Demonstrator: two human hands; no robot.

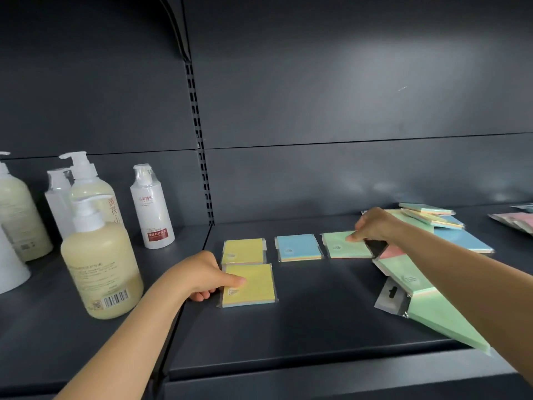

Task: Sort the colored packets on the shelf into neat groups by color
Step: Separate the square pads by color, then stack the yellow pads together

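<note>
Dark shelf [317, 336] fills the frame; pump bottles [98, 255] stand at left, clear of the work. Unsorted heap [432, 217] of packets sits upper right, with two large green packets [432, 310] overlapping lower right under the right forearm. Sorted row runs mid-frame: yellow packet [243, 251] at the back, blue packet [298, 247] right of it, green packet [344, 245] right again, each lying apart. Left hand [202, 277] has its thumb on top of the front yellow packet [249, 285] and its fingers curled under the left edge, a pinch grip; the packet lies flat, just in front of the back yellow one, nearly touching. Right hand [372, 226] has its fingers curled down onto the green packet's far right corner; whether it grips or only presses, can't tell. My read: step is seating both packets in their colour columns. Slide, don't lift, since the wrappers look slick. Square the front yellow's edges to the one behind, keep the gap even. Right forearm hangs over the lower green pair, so watch for drag on withdrawal.
</note>
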